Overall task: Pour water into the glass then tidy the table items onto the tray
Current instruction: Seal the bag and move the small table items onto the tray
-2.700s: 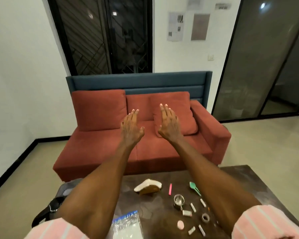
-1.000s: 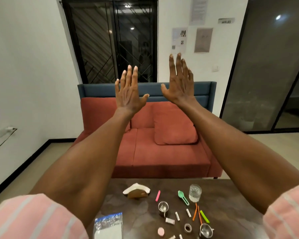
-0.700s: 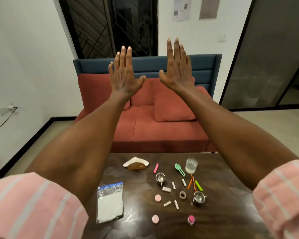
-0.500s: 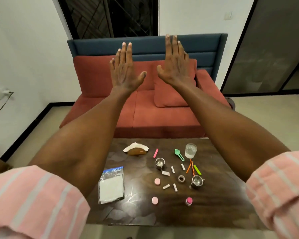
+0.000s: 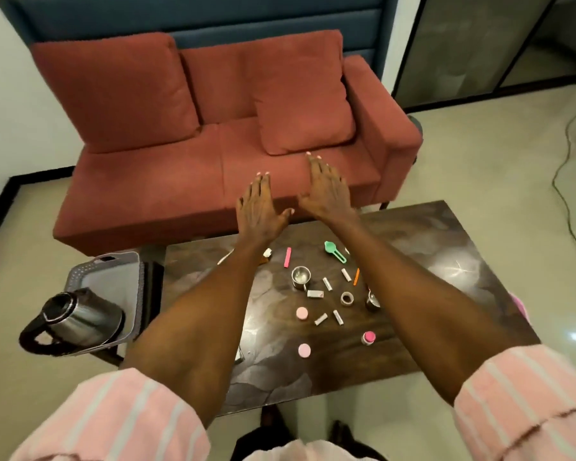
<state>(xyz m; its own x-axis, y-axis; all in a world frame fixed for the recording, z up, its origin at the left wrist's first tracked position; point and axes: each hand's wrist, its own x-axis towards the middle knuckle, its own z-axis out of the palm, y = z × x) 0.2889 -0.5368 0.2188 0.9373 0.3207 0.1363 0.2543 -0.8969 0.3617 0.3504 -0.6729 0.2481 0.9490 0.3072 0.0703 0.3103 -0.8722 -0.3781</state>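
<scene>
Two hands are held out flat, palms down and fingers straight and spread, above the far edge of the table (image 5: 446,261); the left hand (image 5: 258,211) and the right hand (image 5: 326,191) are seen side by side, thumbs nearly meeting, and nothing is gripped by either. Half a second ago both hands were raised upright before the sofa (image 5: 213,144); they have since been lowered and laid level, and the view has been tipped down so that a tray (image 5: 113,277) and a kettle (image 5: 80,317) are now shown beside the table's left edge. Nothing has yet been picked up, so the pouring is judged not yet begun. The glass is hidden behind the right forearm, near the far edge. The kettle is of brushed metal with a black handle, set at the tray's near end; the tray is grey, rectangular, with a perforated rim. The tabletop is dark and glossy, with a marbled pattern. Scattered mid-table are a small steel cup (image 5: 300,277), a green plastic scoop (image 5: 334,250), a pink stick (image 5: 287,257), round pink caps (image 5: 302,313), short white sticks and a tape ring (image 5: 347,298); a small pink-capped bottle (image 5: 368,337) stands nearer the front edge.
</scene>
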